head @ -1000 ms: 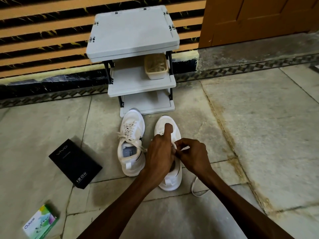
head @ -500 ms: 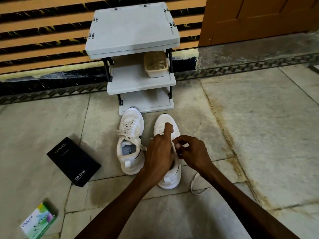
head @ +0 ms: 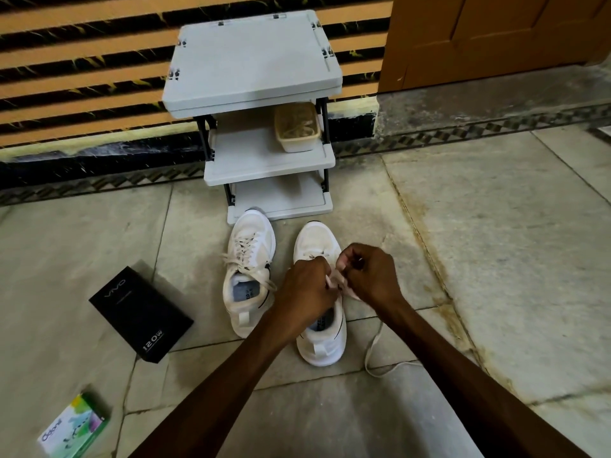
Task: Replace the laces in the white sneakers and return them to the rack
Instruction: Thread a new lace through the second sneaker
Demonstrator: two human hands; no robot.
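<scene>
Two white sneakers stand on the floor in front of a grey three-shelf rack (head: pixel 254 61). The left sneaker (head: pixel 248 276) is laced. Over the right sneaker (head: pixel 322 338) my left hand (head: pixel 305 289) and my right hand (head: pixel 370 276) meet, both with curled fingers pinching the pale lace (head: pixel 372 355) at the shoe's eyelets. The lace's loose end trails over the floor to the right of the shoe. My hands hide the shoe's tongue and eyelets.
A beige tub (head: pixel 297 128) of laces sits on the rack's middle shelf. A black box (head: pixel 140 314) lies on the floor to the left, and a green-white packet (head: pixel 74 426) at the bottom left. An orange door (head: pixel 496 38) stands behind a stone step at the right.
My left forefinger, earlier stretched out over the toe, has curled in. Both hands have drawn closer together on the lace, and my right hand has risen a little.
</scene>
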